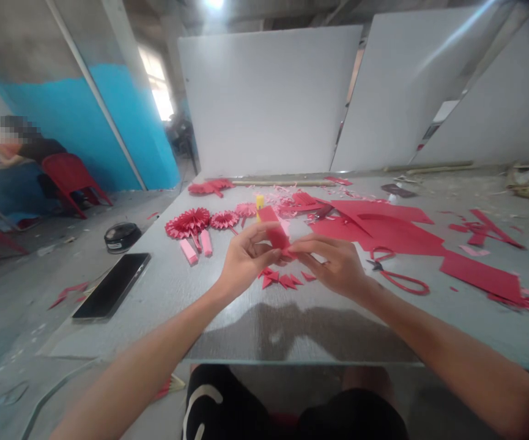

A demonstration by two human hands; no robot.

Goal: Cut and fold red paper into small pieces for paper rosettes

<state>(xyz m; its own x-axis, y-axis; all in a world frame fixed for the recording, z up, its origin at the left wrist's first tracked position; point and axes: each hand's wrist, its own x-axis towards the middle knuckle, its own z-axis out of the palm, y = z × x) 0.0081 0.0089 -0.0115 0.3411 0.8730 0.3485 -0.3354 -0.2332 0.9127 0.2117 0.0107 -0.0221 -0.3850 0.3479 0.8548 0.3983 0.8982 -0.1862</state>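
Observation:
Both my hands meet above the middle of the grey table (pixel 227 330). My left hand (pixel 246 260) and my right hand (pixel 335 263) pinch a folded strip of red paper (pixel 274 227) between their fingertips, the strip tilted up and away from me. Small red paper triangles (pixel 281 280) lie on the table just under my hands. Red-handled scissors (pixel 395 272) rest right of my right hand.
Finished red paper fans (pixel 191 221) with pink handles lie at the left back. Red paper sheets (pixel 383 226) and scraps cover the right side. A black phone (pixel 112 285) lies at the left edge. A yellow glue stick (pixel 259 201) stands behind. A person sits far left.

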